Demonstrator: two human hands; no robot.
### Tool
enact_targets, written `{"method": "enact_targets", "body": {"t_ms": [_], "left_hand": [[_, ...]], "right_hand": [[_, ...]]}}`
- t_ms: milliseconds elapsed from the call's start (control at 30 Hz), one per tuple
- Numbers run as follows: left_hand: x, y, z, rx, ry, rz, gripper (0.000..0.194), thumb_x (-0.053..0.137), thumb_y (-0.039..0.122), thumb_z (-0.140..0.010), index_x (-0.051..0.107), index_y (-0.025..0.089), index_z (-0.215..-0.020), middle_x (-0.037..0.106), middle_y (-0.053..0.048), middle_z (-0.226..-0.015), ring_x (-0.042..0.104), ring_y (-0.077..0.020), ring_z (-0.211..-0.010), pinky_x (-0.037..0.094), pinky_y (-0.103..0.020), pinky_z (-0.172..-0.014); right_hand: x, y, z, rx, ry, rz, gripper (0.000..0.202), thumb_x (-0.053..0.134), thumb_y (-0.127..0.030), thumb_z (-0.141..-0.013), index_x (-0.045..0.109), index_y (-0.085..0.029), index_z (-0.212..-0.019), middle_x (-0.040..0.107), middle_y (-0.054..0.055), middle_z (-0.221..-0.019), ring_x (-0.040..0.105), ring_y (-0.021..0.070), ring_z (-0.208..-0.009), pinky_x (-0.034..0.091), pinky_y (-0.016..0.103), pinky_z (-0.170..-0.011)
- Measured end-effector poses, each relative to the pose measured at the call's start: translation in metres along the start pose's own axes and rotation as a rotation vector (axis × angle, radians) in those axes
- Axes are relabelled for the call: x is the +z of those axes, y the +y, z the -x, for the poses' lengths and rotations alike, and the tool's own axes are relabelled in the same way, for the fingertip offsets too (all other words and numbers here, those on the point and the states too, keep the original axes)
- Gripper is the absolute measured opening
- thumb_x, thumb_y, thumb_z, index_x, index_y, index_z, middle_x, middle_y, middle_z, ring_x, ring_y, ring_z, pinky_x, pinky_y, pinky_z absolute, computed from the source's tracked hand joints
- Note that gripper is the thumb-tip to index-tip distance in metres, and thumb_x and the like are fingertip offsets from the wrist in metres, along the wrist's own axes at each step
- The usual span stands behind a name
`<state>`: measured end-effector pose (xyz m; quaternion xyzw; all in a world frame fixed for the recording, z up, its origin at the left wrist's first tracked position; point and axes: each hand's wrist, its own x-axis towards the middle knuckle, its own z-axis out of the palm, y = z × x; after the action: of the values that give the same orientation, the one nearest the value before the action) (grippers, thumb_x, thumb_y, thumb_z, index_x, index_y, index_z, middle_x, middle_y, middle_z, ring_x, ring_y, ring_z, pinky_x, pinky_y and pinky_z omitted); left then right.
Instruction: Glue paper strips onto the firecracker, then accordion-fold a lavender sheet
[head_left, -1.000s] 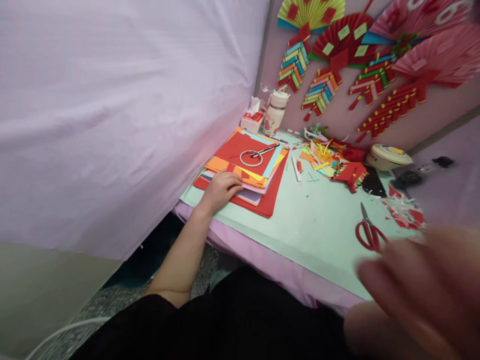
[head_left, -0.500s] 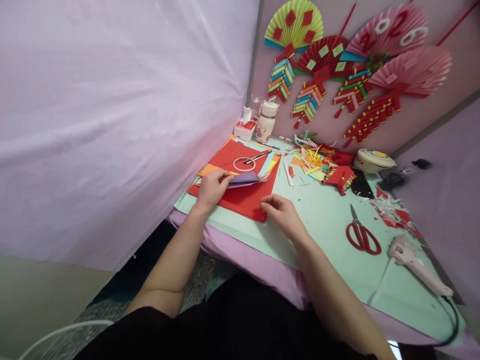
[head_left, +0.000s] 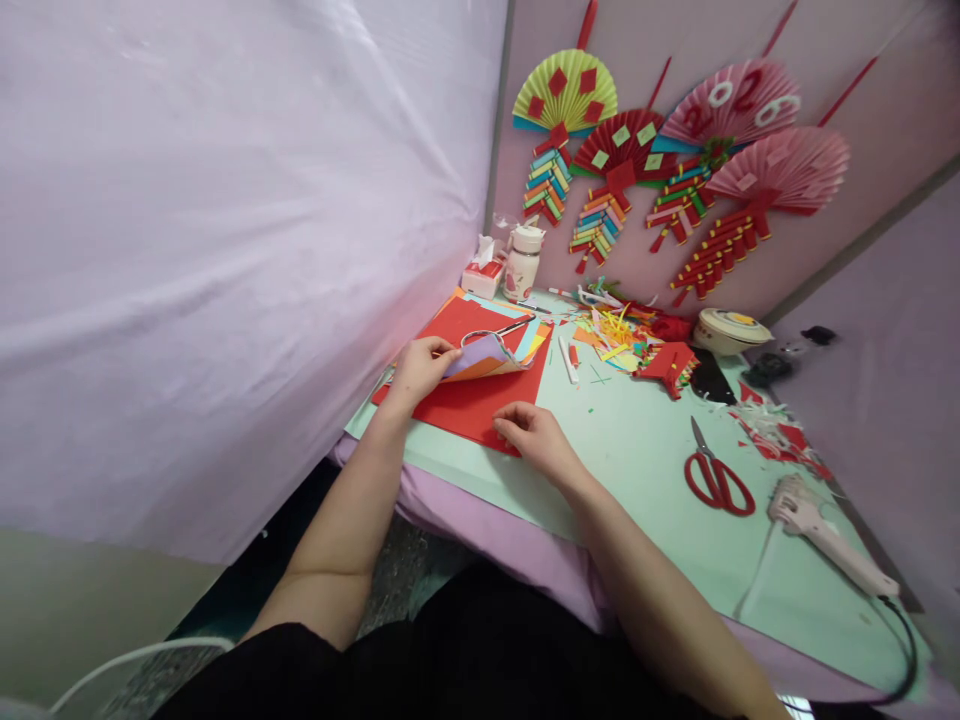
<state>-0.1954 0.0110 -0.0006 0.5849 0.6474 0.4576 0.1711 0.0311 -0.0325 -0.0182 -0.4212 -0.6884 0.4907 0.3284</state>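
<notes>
One left hand point(head_left: 420, 372): pinched nearly closed, thumb against fingers, on the near edge of a stack of colored papers point(head_left: 486, 362).
Right hand point(head_left: 534, 438): loosely curled, fingertips at the near right part of the red sheets point(head_left: 469, 408); whether it gripped them could not be told.
Colored papers: lay over the red sheets on the left side of the pale green tabletop point(head_left: 622, 480), near edge raised and curled to show purple and orange.
Pen point(head_left: 517, 325): lay on top of the stack, beside a round ring partly hidden by the raised edge.
Red-handled scissors point(head_left: 716, 482): rested to the right, blades together, near a pink glue gun point(head_left: 832, 535).
Paper scraps point(head_left: 615, 328): were heaped behind, left of a lidded bowl point(head_left: 731, 332).
Back wall: displayed four folded paper fans point(head_left: 565, 88), one reading "2026."
</notes>
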Motion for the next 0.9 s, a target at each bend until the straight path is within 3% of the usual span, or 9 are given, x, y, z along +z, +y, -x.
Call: {"method": "enact_targets", "body": {"t_ms": [333,700,900], "left_hand": [[0.001,-0.013,-0.008,-0.055,-0.016,0.027,0.029,0.063,0.045,-0.074,0.072,0.017,-0.077,0.074,-0.005,-0.081,0.064,-0.0209,-0.078,0.045,-0.028,-0.068],[-0.002,-0.003,0.001,-0.098,-0.015,0.092,0.026,0.065,0.043,-0.071,0.071,0.018,-0.074,0.074,-0.005,-0.08,0.064,-0.0207,-0.075,0.045,-0.029,-0.068],[-0.004,-0.002,0.006,-0.062,-0.04,0.059,0.027,0.064,0.043,-0.073,0.071,0.017,-0.074,0.073,-0.005,-0.078,0.062,-0.0187,-0.07,0.045,-0.028,-0.065]], "right_hand": [[0.008,-0.004,-0.005,0.017,-0.033,-0.009,0.018,0.058,-0.035,-0.076,0.063,-0.018,-0.081,0.063,-0.001,-0.068,0.053,0.0115,-0.058,0.042,0.023,-0.055],[0.008,-0.004,-0.02,-0.041,0.018,-0.023,0.019,0.06,-0.035,-0.076,0.065,-0.019,-0.085,0.067,0.0,-0.077,0.056,0.012,-0.064,0.047,0.025,-0.063],[0.025,-0.017,-0.033,0.048,-0.006,-0.288,0.027,0.066,-0.042,-0.074,0.063,-0.019,-0.086,0.067,0.002,-0.079,0.059,0.0116,-0.066,0.05,0.025,-0.064]]}}
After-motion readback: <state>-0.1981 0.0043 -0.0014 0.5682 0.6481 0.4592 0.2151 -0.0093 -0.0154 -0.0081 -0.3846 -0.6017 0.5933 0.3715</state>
